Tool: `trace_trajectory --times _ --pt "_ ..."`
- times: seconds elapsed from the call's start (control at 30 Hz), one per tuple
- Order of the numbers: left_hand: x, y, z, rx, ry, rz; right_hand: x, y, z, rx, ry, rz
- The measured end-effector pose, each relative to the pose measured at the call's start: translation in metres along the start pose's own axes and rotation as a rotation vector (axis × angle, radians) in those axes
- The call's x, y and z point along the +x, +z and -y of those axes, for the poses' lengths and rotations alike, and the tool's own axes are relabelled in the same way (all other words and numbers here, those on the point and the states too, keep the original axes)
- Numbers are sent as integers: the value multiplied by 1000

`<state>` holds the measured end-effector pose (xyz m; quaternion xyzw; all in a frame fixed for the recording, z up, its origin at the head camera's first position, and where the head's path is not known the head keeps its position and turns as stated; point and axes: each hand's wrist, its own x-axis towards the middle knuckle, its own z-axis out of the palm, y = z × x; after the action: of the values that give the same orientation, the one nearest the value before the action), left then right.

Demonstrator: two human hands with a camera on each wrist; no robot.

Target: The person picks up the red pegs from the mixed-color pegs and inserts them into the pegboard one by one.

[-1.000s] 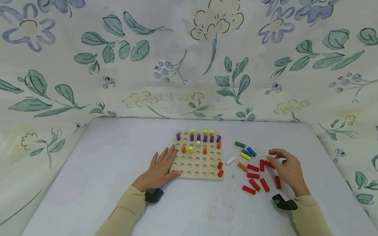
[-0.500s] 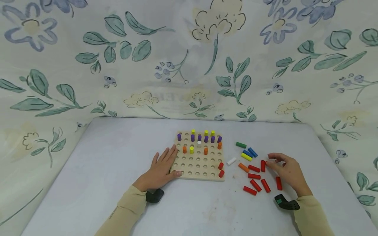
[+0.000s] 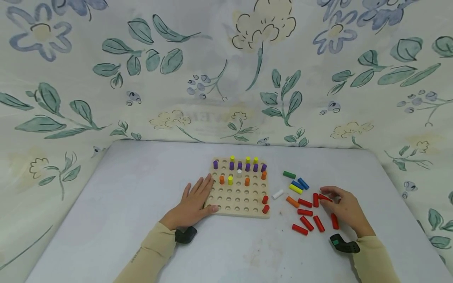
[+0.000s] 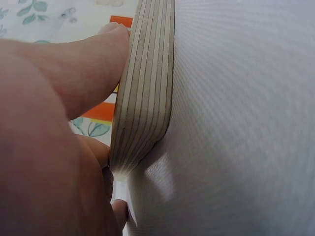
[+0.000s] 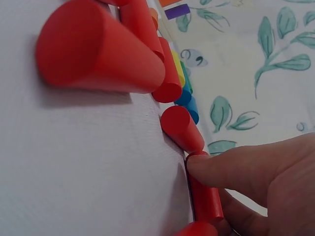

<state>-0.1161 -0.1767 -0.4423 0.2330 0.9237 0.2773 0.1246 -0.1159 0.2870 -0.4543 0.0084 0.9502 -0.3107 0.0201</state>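
Observation:
A wooden pegboard (image 3: 236, 200) lies on the table with several purple, yellow, orange, red and white pegs upright in its holes. My left hand (image 3: 189, 206) rests on its left edge, fingers spread and thumb by the front corner. Seen from the left wrist, the thumb (image 4: 93, 64) lies against the board's layered side (image 4: 145, 93). Right of the board, my right hand (image 3: 345, 206) pinches a red peg (image 5: 204, 196) between thumb and fingers, low at the table. Another red peg (image 5: 179, 125) lies just beyond its end.
Several loose red pegs (image 3: 305, 212) lie scattered between the board and my right hand. Beside them are an orange peg (image 3: 292, 202), a white peg (image 3: 277, 194), a yellow peg (image 3: 295, 189), two blue pegs (image 3: 303, 183) and a green peg (image 3: 289, 174). A flowered cloth (image 3: 212, 78) hangs behind the table.
My right hand has shifted slightly down, and its fingers have come together around the red peg that lay by the thumb. The left hand stays on the board.

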Motion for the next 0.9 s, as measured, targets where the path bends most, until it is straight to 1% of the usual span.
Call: trace_trajectory --times 0.37,0.63,0.9 --pt "1 1 0 28 -16 6 -1 1 0 -21 -21 -18" --pt "3 5 4 34 -30 13 -2 0 0 -31 -30 -40" --pt "2 4 3 27 -23 9 -3 -3 6 -37 -30 -57"
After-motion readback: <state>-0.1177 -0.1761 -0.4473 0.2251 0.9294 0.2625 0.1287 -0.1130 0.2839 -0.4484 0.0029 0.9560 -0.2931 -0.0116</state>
